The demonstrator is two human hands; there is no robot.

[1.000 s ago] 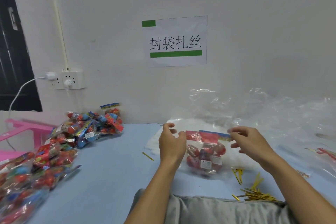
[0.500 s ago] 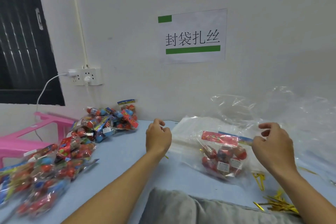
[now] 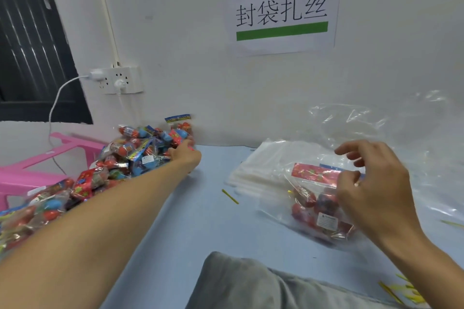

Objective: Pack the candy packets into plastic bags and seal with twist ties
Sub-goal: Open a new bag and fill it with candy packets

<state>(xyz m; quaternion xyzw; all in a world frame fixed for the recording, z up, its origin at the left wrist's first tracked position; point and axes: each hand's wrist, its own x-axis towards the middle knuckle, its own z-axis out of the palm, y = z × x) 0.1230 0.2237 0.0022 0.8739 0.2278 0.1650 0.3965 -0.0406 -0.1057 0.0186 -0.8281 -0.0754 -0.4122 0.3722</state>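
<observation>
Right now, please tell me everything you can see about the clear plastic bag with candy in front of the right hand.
The clear plastic bag lies flat on the blue table, thin and wrinkled. Inside are candy packets with red and dark round sweets, a red header strip and a white label. The right hand holds its upper edge. It partly overlaps a stack of empty bags.

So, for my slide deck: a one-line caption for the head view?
Left hand reaches into the candy pile; right hand pinches the open bag.
</observation>
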